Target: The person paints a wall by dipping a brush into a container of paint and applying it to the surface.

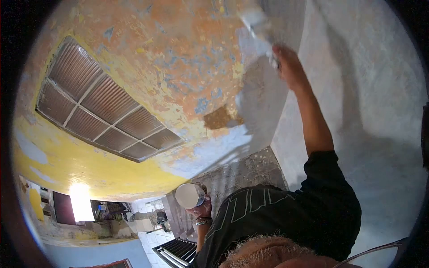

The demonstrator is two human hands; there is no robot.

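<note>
My right hand is raised at the upper right, its fingers closed round the handle of a wide blade tool, which is blurred by motion. The blade is close to the wall, where grey-white coating borders patchy orange, yellow and blue old paint. Down at the lower middle, my left hand grips a round white container from its side. Pale material shows inside the container's opening.
A glass-block window is set in the wall at the left. Tiled floor lies below. A black metal rack or railing stands near my left arm. Bright light and cluttered items show farther back. A pale wall rises at the right.
</note>
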